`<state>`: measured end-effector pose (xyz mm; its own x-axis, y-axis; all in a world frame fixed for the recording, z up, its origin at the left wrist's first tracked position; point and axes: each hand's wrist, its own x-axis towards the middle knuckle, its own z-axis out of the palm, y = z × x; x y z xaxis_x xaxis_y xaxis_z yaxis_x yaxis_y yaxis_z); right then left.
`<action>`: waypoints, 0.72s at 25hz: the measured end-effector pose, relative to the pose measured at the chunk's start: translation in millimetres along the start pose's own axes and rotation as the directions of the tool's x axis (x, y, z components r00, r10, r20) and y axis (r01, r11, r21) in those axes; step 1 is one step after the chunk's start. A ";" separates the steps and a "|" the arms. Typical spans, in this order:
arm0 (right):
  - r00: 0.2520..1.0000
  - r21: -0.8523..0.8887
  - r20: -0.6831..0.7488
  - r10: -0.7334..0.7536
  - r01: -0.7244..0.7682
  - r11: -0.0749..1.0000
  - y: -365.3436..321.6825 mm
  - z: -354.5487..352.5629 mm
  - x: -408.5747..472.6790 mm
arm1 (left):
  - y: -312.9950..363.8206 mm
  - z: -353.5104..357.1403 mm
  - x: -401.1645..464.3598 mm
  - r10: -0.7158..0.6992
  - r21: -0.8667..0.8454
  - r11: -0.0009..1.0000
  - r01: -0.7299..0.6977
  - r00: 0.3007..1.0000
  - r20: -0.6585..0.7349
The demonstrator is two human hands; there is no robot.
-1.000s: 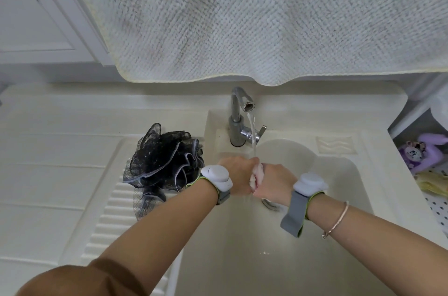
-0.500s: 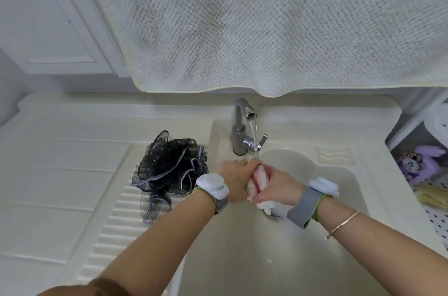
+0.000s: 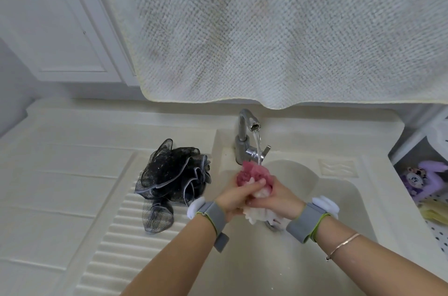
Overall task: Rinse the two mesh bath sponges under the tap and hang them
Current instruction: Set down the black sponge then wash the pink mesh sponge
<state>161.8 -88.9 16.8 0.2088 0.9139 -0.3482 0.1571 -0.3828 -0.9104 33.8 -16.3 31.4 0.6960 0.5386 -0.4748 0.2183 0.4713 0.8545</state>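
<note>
A pink and white mesh sponge [image 3: 252, 174] sits squeezed between both hands over the sink basin [image 3: 322, 201]. My left hand [image 3: 236, 195] grips it from the left and my right hand [image 3: 274, 195] grips it from the right, fingers curled round the mesh. Water runs from the chrome tap [image 3: 244, 135] onto the pink top of the sponge. White mesh hangs out below my hands. A black mesh sponge [image 3: 173, 172] with grey edging lies on the ribbed drainboard [image 3: 116, 242] left of the sink, untouched.
A large white waffle-weave towel [image 3: 278, 29] hangs low over the back of the sink, just above the tap. White cabinet door [image 3: 60, 29] at upper left. To the right of the counter, a purple soft toy [image 3: 426, 179] lies in a basket.
The pink part of the sponge has come up out of my hands and now shows under the water stream. My hands have rotated around it. The view has tilted slightly upward.
</note>
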 end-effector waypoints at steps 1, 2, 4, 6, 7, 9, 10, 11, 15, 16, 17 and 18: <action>1.000 0.010 -0.003 -0.013 0.013 1.000 -5.2 1.1 -2.7 | -0.4 1.1 4.2 0.034 -0.021 0.999 -0.035 0.999 -0.040; 1.000 0.045 -0.002 -0.020 0.020 0.999 -13.2 0.1 -5.8 | 0.0 0.4 9.1 0.057 -0.022 0.998 -0.059 0.996 -0.070; 0.999 0.139 0.023 -0.026 0.023 0.990 -22.5 -6.0 -10.9 | -3.6 -3.0 18.5 0.079 0.009 0.997 -0.078 0.990 -0.117; 0.999 0.261 0.039 -0.016 0.005 0.965 -30.2 -8.1 -15.8 | -11.3 -8.1 26.1 0.056 -0.030 0.998 -0.060 0.991 -0.120; 0.999 0.306 0.030 0.024 -0.032 0.951 -27.1 -10.4 -13.0 | -15.0 -10.5 30.7 0.011 -0.098 0.995 -0.022 0.994 -0.111; 0.989 0.344 0.004 0.146 -0.138 0.929 -25.2 -13.3 -10.1 | -18.1 -15.3 34.0 -0.076 -0.268 0.962 0.045 0.991 -0.106; 0.981 0.352 -0.007 0.192 -0.177 0.919 -24.2 -14.9 -7.9 | -18.6 -17.5 33.9 -0.111 -0.336 0.939 0.072 0.989 -0.101; 0.976 0.374 -0.021 0.219 -0.195 0.907 -19.2 -17.7 -3.5 | -19.0 -20.3 34.1 -0.142 -0.386 0.917 0.097 0.986 -0.091; 0.950 0.496 -0.059 0.306 -0.239 0.835 -11.4 -23.2 5.8 | -19.8 -27.0 33.6 -0.178 -0.435 0.891 0.133 0.982 -0.065; 0.947 0.508 -0.055 0.317 -0.247 0.825 -12.1 -23.4 5.8 | -19.8 -27.1 33.3 -0.175 -0.432 0.892 0.131 0.982 -0.065; 0.946 0.513 -0.051 0.320 -0.250 0.821 -11.7 -22.4 6.1 | -20.2 -27.2 33.8 -0.168 -0.422 0.898 0.123 0.983 -0.071; 0.944 0.518 -0.050 0.325 -0.254 0.817 -11.9 -20.5 6.5 | -19.9 -27.3 33.9 -0.158 -0.408 0.906 0.116 0.985 -0.069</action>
<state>181.0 -81.2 30.0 0.2967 0.7317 -0.6137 -0.4245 -0.4746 -0.7711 34.4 11.6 -7.5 0.6040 0.5045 -0.6169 -0.0006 0.7744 0.6327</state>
